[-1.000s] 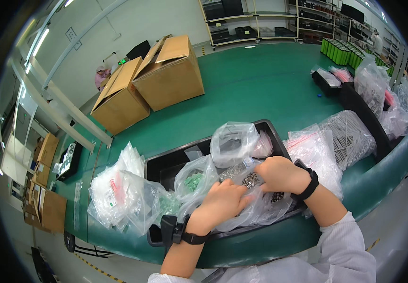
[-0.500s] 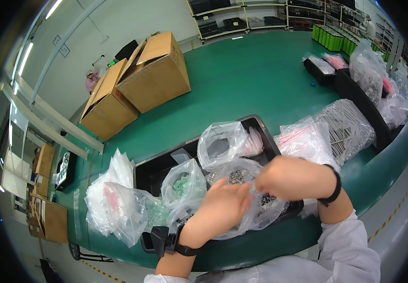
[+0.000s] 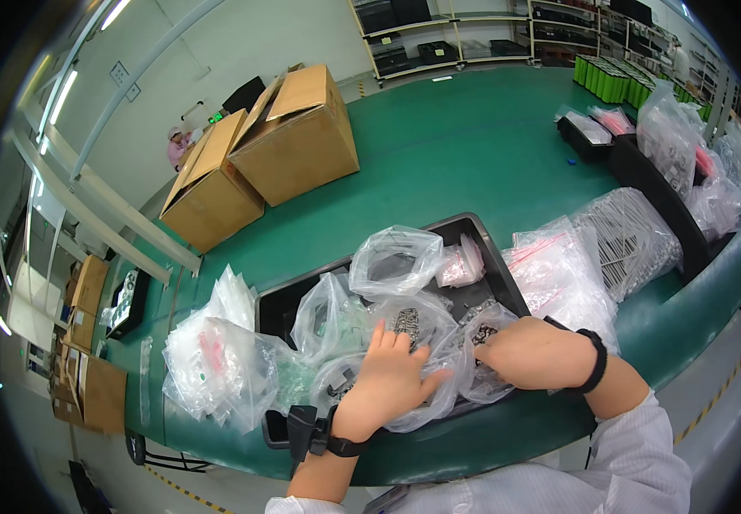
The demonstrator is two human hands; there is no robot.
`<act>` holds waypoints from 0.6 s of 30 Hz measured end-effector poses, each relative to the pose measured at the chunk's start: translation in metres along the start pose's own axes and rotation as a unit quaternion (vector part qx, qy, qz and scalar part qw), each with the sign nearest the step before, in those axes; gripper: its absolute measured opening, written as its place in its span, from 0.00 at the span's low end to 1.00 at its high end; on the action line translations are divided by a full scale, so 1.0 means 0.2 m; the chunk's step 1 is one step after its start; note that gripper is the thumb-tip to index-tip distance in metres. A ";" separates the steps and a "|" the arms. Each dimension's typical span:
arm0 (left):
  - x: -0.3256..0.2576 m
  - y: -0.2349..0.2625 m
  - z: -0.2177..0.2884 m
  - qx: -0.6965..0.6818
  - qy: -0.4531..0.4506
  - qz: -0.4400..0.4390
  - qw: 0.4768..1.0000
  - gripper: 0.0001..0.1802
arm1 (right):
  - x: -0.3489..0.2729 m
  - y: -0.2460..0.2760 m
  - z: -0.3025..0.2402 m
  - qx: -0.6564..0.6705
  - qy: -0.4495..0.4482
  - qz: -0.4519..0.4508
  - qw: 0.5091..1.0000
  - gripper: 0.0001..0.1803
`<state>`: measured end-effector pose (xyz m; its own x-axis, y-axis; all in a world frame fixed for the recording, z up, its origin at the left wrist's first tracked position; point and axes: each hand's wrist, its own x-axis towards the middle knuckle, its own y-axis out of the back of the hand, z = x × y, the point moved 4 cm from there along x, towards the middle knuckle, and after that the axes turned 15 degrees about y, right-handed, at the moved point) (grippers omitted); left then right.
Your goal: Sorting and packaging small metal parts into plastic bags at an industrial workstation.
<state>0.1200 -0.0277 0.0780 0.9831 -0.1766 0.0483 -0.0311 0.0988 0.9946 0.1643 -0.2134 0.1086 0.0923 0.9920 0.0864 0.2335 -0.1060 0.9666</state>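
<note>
A black tray (image 3: 495,265) holds several open clear plastic bags of small parts. My left hand (image 3: 390,377) is spread open above the front bags, its fingertips close to a bag of small metal parts (image 3: 406,320). My right hand (image 3: 535,353) reaches into the mouth of the right-hand bag (image 3: 484,385), where small dark metal pieces show. Its fingers are pinched together, and whatever they hold is hidden. Left of my left hand lie a bag of pale green pieces (image 3: 298,377) and a bag with dark pieces (image 3: 336,385). An empty-looking clear bag (image 3: 396,261) stands open at the tray's back.
Piles of clear bags lie on the green table left (image 3: 216,368) and right (image 3: 563,274) of the tray. A bag of long metal rods (image 3: 632,240) lies beside a black bin (image 3: 657,201). Two cardboard boxes (image 3: 298,146) stand far left. Another person (image 3: 179,147) sits beyond them.
My left hand has drawn back from the right one, its fingers now spread. My right hand has lowered into the right-hand bag. The whole view has shifted slightly.
</note>
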 end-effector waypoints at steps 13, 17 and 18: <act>-0.21 0.47 0.35 -0.328 -0.197 0.005 0.924 0.23 | -0.38 0.36 0.15 -0.081 -0.264 0.293 0.915 0.19; -0.29 0.19 0.50 -0.298 -0.300 0.013 0.906 0.25 | -0.49 0.14 0.09 -0.011 -0.263 0.124 0.957 0.31; -0.28 0.14 0.52 -0.304 -0.312 0.013 0.900 0.25 | -0.59 0.08 0.06 -0.060 -0.249 0.122 0.959 0.35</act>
<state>0.0459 -0.1164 0.1118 0.6842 -0.6636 0.3024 0.2380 0.5952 0.7675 0.1695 -0.3328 0.1111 0.5884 0.7790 0.2166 0.0353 -0.2924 0.9557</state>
